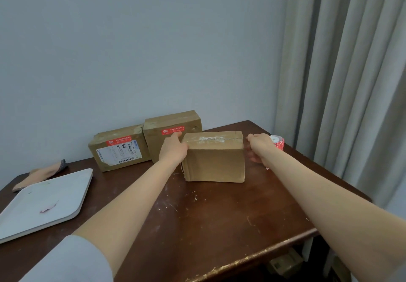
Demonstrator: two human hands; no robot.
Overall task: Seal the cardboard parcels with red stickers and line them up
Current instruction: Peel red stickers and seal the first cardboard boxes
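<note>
Brown cardboard made up all three parcels on the dark wooden desk point(219, 211). Two parcels stood side by side, touching, at the far edge against the wall: the left parcel point(119, 150) and the middle parcel point(170, 128), each with a red sticker point(172, 130) on it. The third parcel point(214, 158) stood just in front and to the right, with only clear tape on top.

The left hand point(173, 149) pressed on its left side with the fingers stretched out. The right hand point(259, 149) was at its right side, curved and blurred; I cannot tell if it grasped the parcel. The roll of red stickers point(278, 142) lay behind this hand near the right edge. A white tray point(55, 202) rested at the left edge.
</note>
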